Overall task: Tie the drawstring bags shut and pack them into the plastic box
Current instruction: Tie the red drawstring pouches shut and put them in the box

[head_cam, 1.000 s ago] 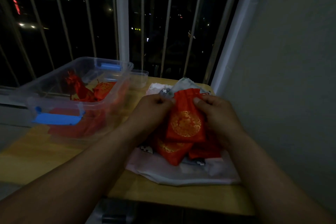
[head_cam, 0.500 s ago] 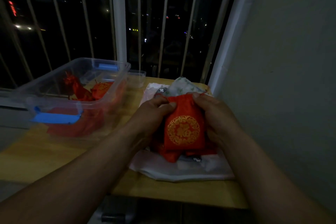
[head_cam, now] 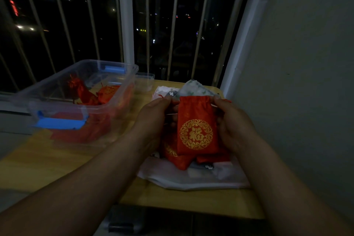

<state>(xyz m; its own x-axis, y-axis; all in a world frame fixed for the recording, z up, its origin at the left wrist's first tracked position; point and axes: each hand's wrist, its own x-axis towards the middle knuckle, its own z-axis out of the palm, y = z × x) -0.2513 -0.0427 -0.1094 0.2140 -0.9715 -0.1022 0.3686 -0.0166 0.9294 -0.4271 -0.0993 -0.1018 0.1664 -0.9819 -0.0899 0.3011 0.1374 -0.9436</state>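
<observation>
Where the wooden table (head_cam: 57,166) is nearest to the camera, a white cloth (head_cam: 191,182) is spread on its right part, and other red bags (head_cam: 178,159) are laid on this cloth. Just above them, a red drawstring bag (head_cam: 197,126) with a round gold emblem is held upright. Its gathered top is pinched at the left corner by the left hand (head_cam: 153,119) and at the right corner by the right hand (head_cam: 231,126), with thumb and fingers of each pressed together there. Farther left, the clear plastic box (head_cam: 57,107) with blue latches is placed on the table, open at the top, and packed red bags (head_cam: 90,96) are seen inside. A small clear container (head_cam: 145,82) is set behind it, before the window bars (head_cam: 173,25).
</observation>
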